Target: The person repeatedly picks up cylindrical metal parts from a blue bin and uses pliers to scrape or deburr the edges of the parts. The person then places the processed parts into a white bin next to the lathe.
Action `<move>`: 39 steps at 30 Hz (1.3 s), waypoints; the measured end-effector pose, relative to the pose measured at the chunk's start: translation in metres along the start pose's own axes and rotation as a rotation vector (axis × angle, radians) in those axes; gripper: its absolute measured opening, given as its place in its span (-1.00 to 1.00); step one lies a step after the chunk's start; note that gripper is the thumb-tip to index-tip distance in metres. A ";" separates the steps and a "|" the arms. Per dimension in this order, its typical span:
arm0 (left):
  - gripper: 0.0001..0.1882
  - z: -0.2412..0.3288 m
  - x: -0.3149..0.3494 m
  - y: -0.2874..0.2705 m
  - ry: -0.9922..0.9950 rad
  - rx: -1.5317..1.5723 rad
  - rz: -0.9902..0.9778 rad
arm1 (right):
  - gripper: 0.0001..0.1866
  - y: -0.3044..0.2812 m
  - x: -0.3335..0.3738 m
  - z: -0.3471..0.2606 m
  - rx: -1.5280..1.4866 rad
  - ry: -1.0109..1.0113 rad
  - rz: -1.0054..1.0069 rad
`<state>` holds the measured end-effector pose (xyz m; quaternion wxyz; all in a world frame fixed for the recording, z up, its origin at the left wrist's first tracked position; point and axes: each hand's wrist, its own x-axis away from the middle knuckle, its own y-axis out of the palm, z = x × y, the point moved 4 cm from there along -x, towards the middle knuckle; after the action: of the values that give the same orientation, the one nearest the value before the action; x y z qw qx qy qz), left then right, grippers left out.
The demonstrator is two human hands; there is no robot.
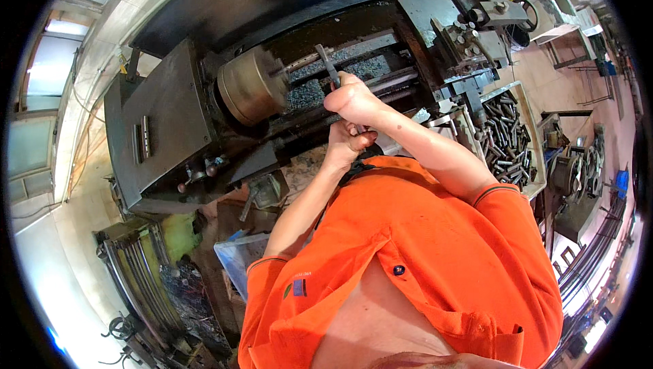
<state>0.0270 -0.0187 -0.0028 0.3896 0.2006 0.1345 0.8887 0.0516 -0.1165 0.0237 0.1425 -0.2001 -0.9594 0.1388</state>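
A slim grey metal bar (328,63) sticks up and away from my right hand (352,100), which is closed round it. Its far end points over the lathe bed, to the right of the round chuck (253,87). Just below, closer to my body, my left hand (348,143) is closed with the fingers curled. A bit of grey metal shows between those fingers, in line with the bar; the rest of it is covered by my hands. Metal chips (306,93) lie in the bed beneath the bar.
The dark lathe headstock (160,131) with its levers stands at left. A carriage with tool post (466,42) is at right. A wooden tray (535,131) holds many short metal rods. A clear plastic bin (238,260) sits by my left elbow.
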 end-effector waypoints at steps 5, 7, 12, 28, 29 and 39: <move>-0.70 -0.009 -0.006 0.017 0.002 0.158 -0.025 | -0.82 -0.020 0.008 -0.006 -0.108 0.142 -0.037; -0.72 -0.007 -0.006 0.016 -0.003 0.116 -0.037 | -0.83 -0.021 0.010 -0.003 -0.193 0.206 -0.047; -0.79 -0.008 -0.003 -0.004 0.027 -0.032 -0.001 | -0.78 0.002 0.000 -0.003 0.063 -0.041 -0.044; -0.74 -0.019 -0.013 0.013 -0.048 0.024 -0.048 | -0.82 -0.026 0.007 -0.001 -0.084 0.182 -0.033; -0.72 -0.021 -0.012 0.014 -0.051 0.074 -0.067 | -0.78 -0.030 0.003 0.007 -0.033 0.071 0.017; -0.76 -0.005 0.000 0.006 -0.014 0.107 -0.040 | -0.78 -0.010 0.006 -0.006 -0.063 0.081 -0.092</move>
<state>0.0209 -0.0227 -0.0048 0.3970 0.2247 0.1830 0.8709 0.0449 -0.1214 0.0338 0.1810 -0.1658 -0.9649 0.0934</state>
